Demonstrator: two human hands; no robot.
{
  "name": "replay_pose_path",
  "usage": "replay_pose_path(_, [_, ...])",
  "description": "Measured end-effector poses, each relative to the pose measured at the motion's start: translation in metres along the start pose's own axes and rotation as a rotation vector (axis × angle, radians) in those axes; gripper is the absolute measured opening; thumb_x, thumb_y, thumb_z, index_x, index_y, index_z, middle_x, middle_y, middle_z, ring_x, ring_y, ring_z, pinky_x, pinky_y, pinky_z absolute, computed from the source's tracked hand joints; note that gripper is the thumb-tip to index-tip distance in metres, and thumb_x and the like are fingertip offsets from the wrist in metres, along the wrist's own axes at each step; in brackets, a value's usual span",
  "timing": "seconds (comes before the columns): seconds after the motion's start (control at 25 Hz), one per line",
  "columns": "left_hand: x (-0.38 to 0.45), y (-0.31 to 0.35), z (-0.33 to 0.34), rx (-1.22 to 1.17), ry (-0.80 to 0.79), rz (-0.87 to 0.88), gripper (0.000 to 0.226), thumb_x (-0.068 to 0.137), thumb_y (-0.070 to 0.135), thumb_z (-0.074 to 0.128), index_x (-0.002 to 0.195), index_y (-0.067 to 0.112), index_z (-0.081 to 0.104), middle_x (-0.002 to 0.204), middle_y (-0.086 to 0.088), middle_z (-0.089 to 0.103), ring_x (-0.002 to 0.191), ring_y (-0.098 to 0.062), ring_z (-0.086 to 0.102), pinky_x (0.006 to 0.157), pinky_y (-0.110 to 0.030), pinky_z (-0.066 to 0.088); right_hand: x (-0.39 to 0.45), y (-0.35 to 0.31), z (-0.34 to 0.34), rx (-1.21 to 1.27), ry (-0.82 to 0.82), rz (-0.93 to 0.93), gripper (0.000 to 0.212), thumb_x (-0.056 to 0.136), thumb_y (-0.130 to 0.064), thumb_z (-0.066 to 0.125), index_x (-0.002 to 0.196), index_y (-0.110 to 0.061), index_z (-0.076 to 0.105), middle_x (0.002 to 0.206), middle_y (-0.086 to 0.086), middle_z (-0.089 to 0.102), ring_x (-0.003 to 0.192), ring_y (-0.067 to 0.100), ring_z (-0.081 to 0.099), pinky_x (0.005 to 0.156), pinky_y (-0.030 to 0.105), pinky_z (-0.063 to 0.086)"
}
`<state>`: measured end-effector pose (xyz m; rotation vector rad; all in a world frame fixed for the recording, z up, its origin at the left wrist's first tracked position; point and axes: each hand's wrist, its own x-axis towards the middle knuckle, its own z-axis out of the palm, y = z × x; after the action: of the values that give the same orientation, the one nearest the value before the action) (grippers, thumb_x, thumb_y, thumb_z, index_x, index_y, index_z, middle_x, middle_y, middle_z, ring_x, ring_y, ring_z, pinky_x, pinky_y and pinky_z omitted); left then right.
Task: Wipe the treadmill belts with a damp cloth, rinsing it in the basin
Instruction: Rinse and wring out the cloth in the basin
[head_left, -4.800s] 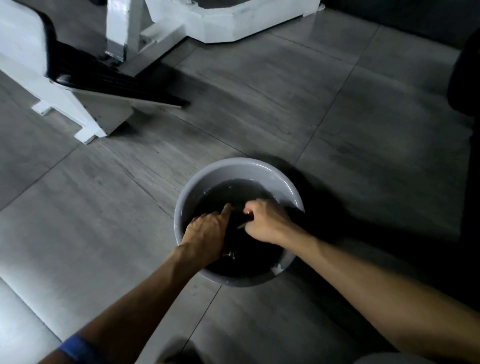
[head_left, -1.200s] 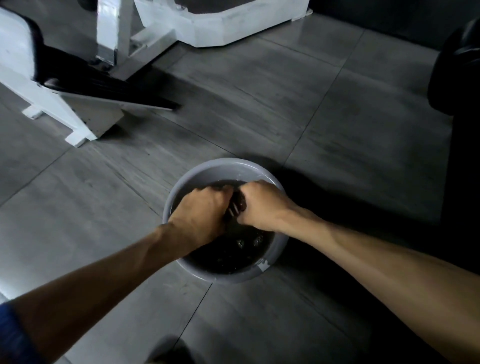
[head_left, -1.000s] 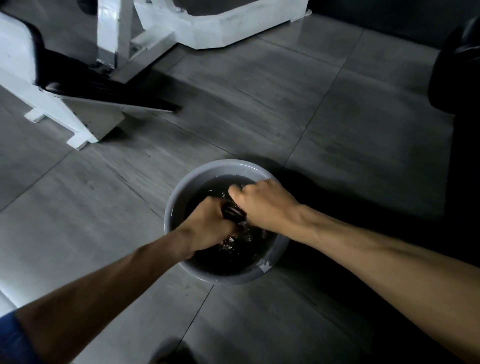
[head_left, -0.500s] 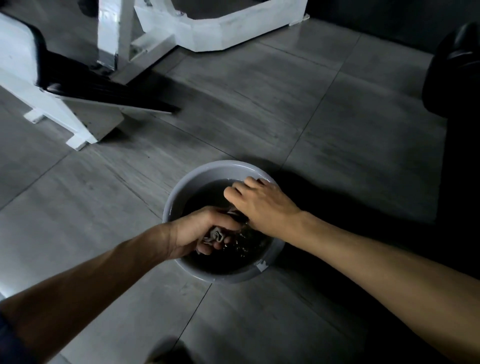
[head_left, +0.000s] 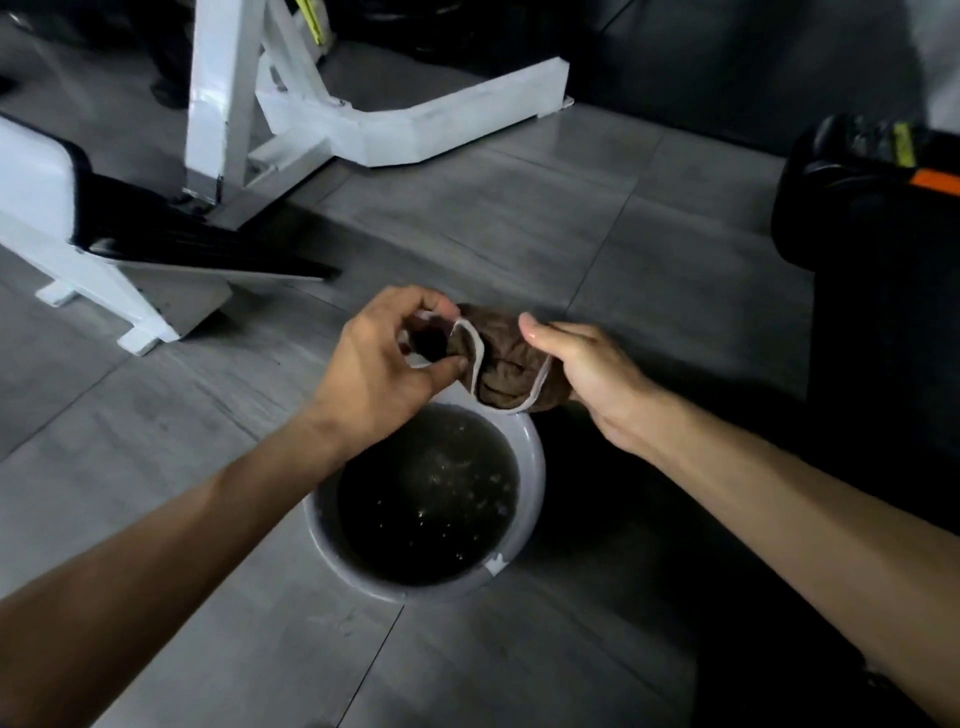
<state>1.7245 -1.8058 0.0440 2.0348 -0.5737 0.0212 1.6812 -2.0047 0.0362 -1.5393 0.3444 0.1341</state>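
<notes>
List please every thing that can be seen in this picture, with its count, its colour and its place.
cloth: one, brown with a pale edging, bunched, held in the air above the far rim of the basin.
basin: one, grey, round, on the floor at centre, holding dark water.
gym machine frame: one, white, on the floor at upper centre.
bench-like machine: one, white frame with black pad, at upper left.
dark equipment: one, black with an orange and a yellow mark, at right; too dark to name.
floor: grey tiles.
left hand: one, fingers pinch the cloth's left end.
right hand: one, grips the cloth's right end.
</notes>
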Motion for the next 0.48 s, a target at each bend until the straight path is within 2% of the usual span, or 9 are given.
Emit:
replay_pose_path(0.12, [0.011, 0.031, 0.008, -0.449, -0.145, -0.334, 0.055, 0.071, 0.031, 0.082, 0.12, 0.021, 0.059, 0.104, 0.0, 0.071, 0.095, -0.015, 0.07, 0.083, -0.031, 0.057, -0.004, -0.02, -0.012, 0.347, -0.071, -0.023, 0.027, 0.1, -0.027, 0.047, 0.109, -0.012, 0.068, 0.103, 0.008, 0.075, 0.095, 0.02, 0.071, 0.085, 0.038, 0.058])
replay_pose_path(0.2, [0.017, 0.047, 0.014, -0.578, -0.249, -0.464, 0.055, 0.074, 0.041, 0.07, 0.122, 0.018, 0.059, 0.1, -0.003, 0.073, 0.088, -0.016, 0.072, 0.076, -0.03, 0.058, -0.003, -0.029, -0.023, 0.467, -0.126, -0.092, 0.032, 0.099, -0.023, 0.045, 0.12, -0.007, 0.062, 0.116, 0.013, 0.07, 0.108, 0.025, 0.066, 0.094, 0.04, 0.053])
replay_pose_path(0.28, [0.022, 0.063, 0.022, -0.664, -0.309, -0.453, 0.046, 0.081, 0.037, 0.065, 0.118, 0.009, 0.063, 0.094, -0.007, 0.073, 0.078, -0.016, 0.071, 0.062, -0.024, 0.055, -0.005, -0.039, -0.033, 0.451, -0.204, -0.146, 0.036, 0.1, -0.025, 0.043, 0.128, -0.007, 0.057, 0.127, 0.018, 0.063, 0.118, 0.031, 0.061, 0.097, 0.044, 0.051])
replay_pose_path(0.32, [0.025, 0.069, 0.026, -0.695, -0.312, -0.424, 0.041, 0.084, 0.031, 0.066, 0.117, 0.006, 0.063, 0.093, -0.007, 0.073, 0.076, -0.014, 0.07, 0.06, -0.021, 0.054, -0.005, -0.043, -0.036, 0.411, -0.227, -0.165, 0.034, 0.102, -0.025, 0.041, 0.127, -0.011, 0.057, 0.128, 0.017, 0.063, 0.117, 0.03, 0.061, 0.091, 0.043, 0.054])
replay_pose_path(0.4, [0.028, 0.077, 0.034, -0.644, -0.284, -0.334, 0.035, 0.083, 0.011, 0.071, 0.117, 0.004, 0.064, 0.098, -0.006, 0.074, 0.084, -0.014, 0.071, 0.072, -0.022, 0.057, -0.008, -0.052, -0.039, 0.289, -0.19, -0.195, 0.027, 0.104, -0.025, 0.04, 0.119, -0.018, 0.062, 0.117, 0.009, 0.07, 0.105, 0.022, 0.067, 0.076, 0.038, 0.057])
replay_pose_path(0.48, [0.027, 0.08, 0.045, -0.573, -0.223, -0.264, 0.035, 0.08, -0.001, 0.073, 0.113, 0.002, 0.065, 0.1, -0.007, 0.074, 0.089, -0.014, 0.07, 0.084, -0.025, 0.056, -0.01, -0.058, -0.043, 0.071, -0.03, -0.267, 0.023, 0.104, -0.026, 0.044, 0.104, -0.02, 0.066, 0.096, 0.0, 0.073, 0.089, 0.014, 0.068, 0.067, 0.036, 0.056])
